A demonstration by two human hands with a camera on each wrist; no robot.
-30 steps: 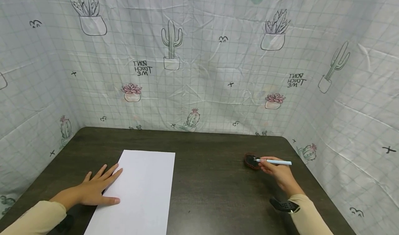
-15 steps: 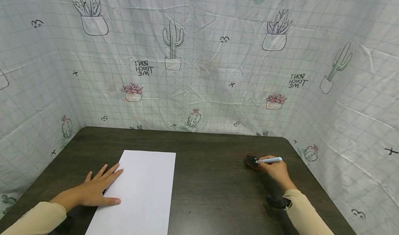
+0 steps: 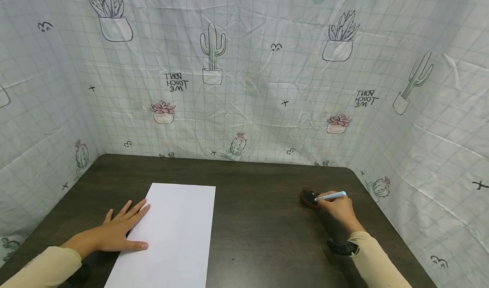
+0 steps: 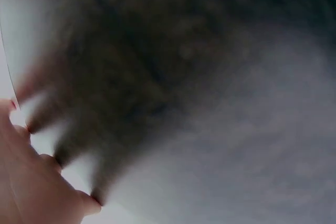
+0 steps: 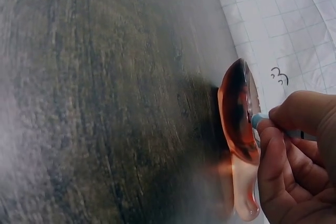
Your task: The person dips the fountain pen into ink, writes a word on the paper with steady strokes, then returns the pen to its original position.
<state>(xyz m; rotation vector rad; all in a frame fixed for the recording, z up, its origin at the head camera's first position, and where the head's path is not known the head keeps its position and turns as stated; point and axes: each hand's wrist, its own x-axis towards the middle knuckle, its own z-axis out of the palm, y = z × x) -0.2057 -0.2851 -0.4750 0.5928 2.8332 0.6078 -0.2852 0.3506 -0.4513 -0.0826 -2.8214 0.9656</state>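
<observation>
Right hand (image 3: 341,209) pinches a pen (image 3: 331,195), maybe dipping in a dish (image 3: 307,198) (lifting needs care); empty left hand (image 3: 114,233) spreads across paper (image 3: 177,237).

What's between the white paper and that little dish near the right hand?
Just bare dark tabletop between the paper and the dish, as the head view shows.

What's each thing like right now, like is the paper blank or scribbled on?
White paper: flat, no marks visible.
Amber see-through dish: right way up; contents unclear.
Pale-blue pen: tilted, tip at the dish.
Right hand: fingers pinching the pen.
Left hand: spread, resting across the paper's edge.
Black strap: at the right wrist.
Cactus-print cloth: hanging, creased.
</observation>
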